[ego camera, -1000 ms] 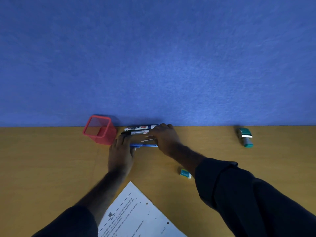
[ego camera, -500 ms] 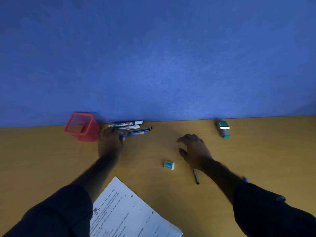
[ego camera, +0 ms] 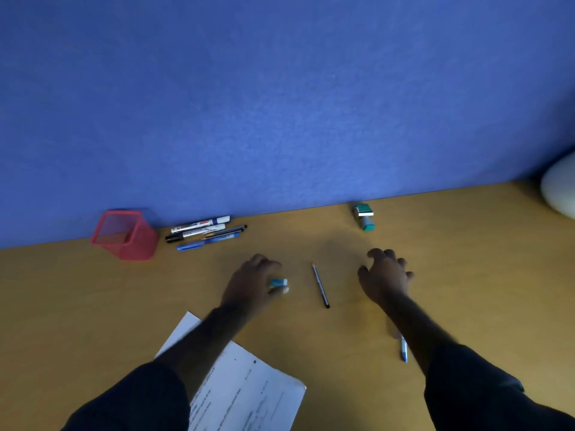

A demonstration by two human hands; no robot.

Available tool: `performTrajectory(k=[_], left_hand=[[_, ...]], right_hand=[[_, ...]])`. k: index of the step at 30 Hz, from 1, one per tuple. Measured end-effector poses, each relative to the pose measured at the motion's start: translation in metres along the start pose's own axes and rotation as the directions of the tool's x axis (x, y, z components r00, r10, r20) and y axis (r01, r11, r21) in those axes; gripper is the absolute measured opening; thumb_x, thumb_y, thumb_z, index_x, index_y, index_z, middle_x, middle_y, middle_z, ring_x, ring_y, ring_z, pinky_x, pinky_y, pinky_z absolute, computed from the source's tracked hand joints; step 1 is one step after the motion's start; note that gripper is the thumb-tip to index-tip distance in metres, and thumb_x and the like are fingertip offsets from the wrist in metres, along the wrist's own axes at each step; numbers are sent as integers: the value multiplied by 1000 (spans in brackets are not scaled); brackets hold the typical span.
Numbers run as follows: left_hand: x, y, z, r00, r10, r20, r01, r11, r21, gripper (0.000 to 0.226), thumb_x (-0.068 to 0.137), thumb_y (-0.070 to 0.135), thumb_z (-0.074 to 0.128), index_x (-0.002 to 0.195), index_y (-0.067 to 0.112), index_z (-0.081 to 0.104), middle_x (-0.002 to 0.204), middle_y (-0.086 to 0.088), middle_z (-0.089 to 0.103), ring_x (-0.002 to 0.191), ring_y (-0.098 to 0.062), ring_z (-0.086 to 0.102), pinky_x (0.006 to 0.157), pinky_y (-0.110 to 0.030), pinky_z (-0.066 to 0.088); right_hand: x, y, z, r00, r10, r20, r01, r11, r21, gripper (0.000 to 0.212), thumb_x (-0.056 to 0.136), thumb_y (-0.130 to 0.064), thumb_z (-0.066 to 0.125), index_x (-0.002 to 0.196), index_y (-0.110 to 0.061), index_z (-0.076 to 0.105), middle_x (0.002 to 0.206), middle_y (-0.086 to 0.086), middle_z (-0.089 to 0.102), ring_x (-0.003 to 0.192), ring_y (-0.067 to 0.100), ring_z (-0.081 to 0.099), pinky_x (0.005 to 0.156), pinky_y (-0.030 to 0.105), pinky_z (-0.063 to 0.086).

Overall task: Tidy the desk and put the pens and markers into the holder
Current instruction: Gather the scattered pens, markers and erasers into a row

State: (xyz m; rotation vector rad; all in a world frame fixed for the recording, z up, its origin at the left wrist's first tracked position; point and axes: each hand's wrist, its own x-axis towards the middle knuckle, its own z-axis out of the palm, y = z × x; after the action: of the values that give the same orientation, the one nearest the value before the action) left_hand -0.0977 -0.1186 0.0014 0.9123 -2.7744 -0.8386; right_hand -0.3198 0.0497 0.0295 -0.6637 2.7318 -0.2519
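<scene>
A red mesh holder (ego camera: 124, 234) stands at the desk's far left, against the blue partition. Just right of it lies a bundle of markers and pens (ego camera: 205, 232), including a blue pen (ego camera: 202, 243). My left hand (ego camera: 252, 286) is at mid-desk with its fingers on a small teal-and-white eraser (ego camera: 278, 283). A thin black pen (ego camera: 320, 285) lies between my hands. My right hand (ego camera: 385, 276) hovers over the desk with fingers spread and holds nothing. Another blue pen (ego camera: 403, 349) lies partly under my right forearm.
A green-and-white stamp (ego camera: 364, 216) sits by the partition at the right. A printed sheet of paper (ego camera: 245, 390) lies under my left forearm near the front edge. A white rounded object (ego camera: 560, 185) is at the far right edge.
My left hand left the pen bundle by the holder and moved right to the eraser. My right hand shifted slightly right, uncovering the thin black pen. The view also swung left.
</scene>
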Motion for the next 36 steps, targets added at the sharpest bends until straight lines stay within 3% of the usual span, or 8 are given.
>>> performTrajectory(k=[3,6,8,14,23,28,32,36], left_hand=[[-9,18,18,993,26,117,-31,999,43,54,82,40,74,132,29,56,128,5,50,113,-16,51,93,-36,49],[-14,22,27,998,-1,59,-1,999,44,39,87,22,71,126,23,63,123,3,52,112,-17,52,93,-33,49],[-16,21,28,999,-17,30,15,998,61,33,89,13,67,121,21,66,120,1,54,110,-18,54,91,-35,52],[-24,14,22,999,-52,6,52,996,72,32,86,4,67,115,19,67,118,0,56,107,-19,57,88,-35,54],[-30,-5,10,994,-100,-42,103,991,87,36,89,8,65,123,17,61,124,-1,57,111,-20,59,91,-35,52],[-29,-22,1,989,-126,-72,131,989,73,35,87,6,67,120,17,63,121,-1,59,108,-19,59,90,-32,51],[-24,-39,-12,984,-141,-109,149,986,77,35,82,2,70,114,18,66,117,-2,60,106,-21,59,89,-35,52],[-16,-61,-25,970,-175,-171,188,981,58,41,76,-8,65,106,19,69,112,-3,57,102,-26,57,85,-42,52]], right_hand=[[-8,19,-6,984,177,17,-177,984,6,50,83,-32,57,130,-17,48,132,10,46,122,36,39,100,54,35],[-16,38,-5,943,324,81,-325,946,6,52,82,-33,58,128,-14,46,134,12,41,125,39,36,99,56,34],[-20,47,-1,935,335,119,-341,940,33,48,85,-27,57,128,-11,44,134,14,40,124,39,37,96,53,38],[-25,51,11,996,46,73,-57,986,156,30,86,-4,44,114,-5,55,116,20,53,101,40,56,82,39,49],[-22,7,18,977,-183,113,158,967,201,43,85,3,52,122,-18,58,120,6,60,107,20,58,78,24,46],[-9,-20,20,948,-306,88,273,923,271,40,84,3,55,117,-16,63,113,5,64,98,18,60,76,26,50],[4,-43,21,882,-460,103,441,882,164,31,84,3,57,108,-14,66,109,3,63,97,18,58,79,28,51],[23,-80,20,798,-601,55,595,798,98,43,81,8,52,116,-14,64,111,5,60,107,22,51,84,26,42]])
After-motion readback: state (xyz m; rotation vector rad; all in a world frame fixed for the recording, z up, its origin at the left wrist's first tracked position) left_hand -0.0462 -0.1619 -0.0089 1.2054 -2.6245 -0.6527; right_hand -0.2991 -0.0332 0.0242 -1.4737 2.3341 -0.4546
